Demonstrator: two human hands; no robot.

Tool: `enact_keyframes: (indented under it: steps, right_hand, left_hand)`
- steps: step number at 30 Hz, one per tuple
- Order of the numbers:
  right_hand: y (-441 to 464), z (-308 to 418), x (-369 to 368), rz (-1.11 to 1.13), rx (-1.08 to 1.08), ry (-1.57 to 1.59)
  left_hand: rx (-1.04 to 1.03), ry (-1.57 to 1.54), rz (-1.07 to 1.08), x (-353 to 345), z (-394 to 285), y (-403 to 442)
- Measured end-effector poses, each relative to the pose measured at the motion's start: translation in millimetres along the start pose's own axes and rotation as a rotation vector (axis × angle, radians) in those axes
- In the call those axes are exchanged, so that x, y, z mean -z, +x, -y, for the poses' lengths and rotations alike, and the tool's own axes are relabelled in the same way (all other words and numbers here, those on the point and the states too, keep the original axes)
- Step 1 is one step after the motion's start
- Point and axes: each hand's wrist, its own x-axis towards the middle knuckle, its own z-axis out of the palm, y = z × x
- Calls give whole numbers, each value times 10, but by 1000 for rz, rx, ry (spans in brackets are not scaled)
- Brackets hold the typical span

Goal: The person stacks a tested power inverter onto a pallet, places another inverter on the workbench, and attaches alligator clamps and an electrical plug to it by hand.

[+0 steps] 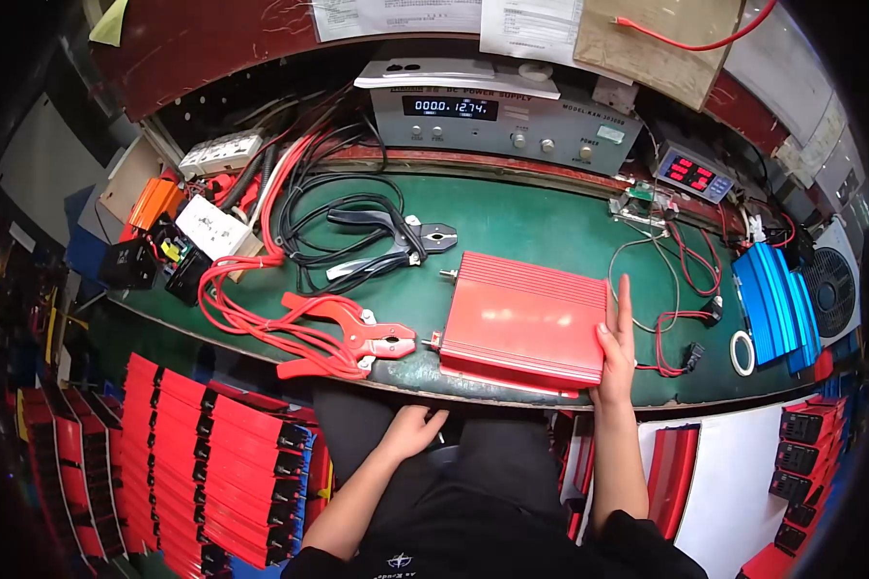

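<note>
A red finned metal box, which looks like a power inverter (526, 318), lies slightly tilted near the bench's front edge, its terminals facing left. Against its right end my right hand (618, 352) is held upright, fingers stretched out and thumb at the top edge; it is not wrapped round the box. Below the bench edge my left hand (413, 431) rests over my lap, loosely bent, thumb apart, with nothing visible in it. A red clamp (352, 338) with red cables lies left of the box, its jaws near a terminal. Behind it lies a black clamp (396, 241) with black cables.
A DC power supply (502, 121) stands at the back, beside a small red-digit meter (693, 176). Blue finned housings (772, 299) and a white ring (742, 353) sit at the right. Power strips (212, 229) crowd the left. Stacked red housings (212, 434) stand below the bench.
</note>
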Motion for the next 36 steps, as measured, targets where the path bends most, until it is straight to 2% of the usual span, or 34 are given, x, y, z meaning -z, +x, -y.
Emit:
enact_keyframes:
  steps: [1,2,4,6,7,10,15,16,18,20,22,24,27,36]
  right_hand:
    - [-13,-3,6,23,22,-41]
    - [-19,3,6,18,20,-74]
    - [-32,8,16,6,13,-146]
    - [-44,-3,23,18,13,-91]
    - [-47,12,-9,21,10,-63]
    - [-20,-38,23,44,66,-112]
    - [-22,-76,27,23,73,-151]
    - [-15,-70,17,29,77,-161]
    - [-20,-41,-1,51,71,-119]
    - [-19,-74,46,65,82,-148]
    - [11,-93,54,39,105,-231]
    - [4,-103,53,28,119,-278]
    - [-17,-57,28,21,105,-322]
    - [-15,-68,36,30,105,-227]
  left_hand:
    - [-124,-122,-66,-28,-100,-62]
    - [-136,-131,-61,-27,-198,-139]
    - [-406,-141,-39,68,-729,-298]
    - [-645,-167,89,279,-1197,-389]
    - [-772,-70,107,444,-1398,-377]
    - [-971,117,-155,952,-1806,-209]
    - [-711,143,-453,1987,-2003,717]
    - [-598,212,-454,2155,-1972,929]
    - [-566,524,-459,2427,-1705,1350]
    - [-465,891,-610,2354,-1146,1738]
    - [-371,850,-530,2325,-1078,1802]
    - [-364,892,-582,2263,-1016,1793]
    - [-462,905,-634,2250,-1017,1741]
    - [-671,831,-625,2307,-1081,1663]
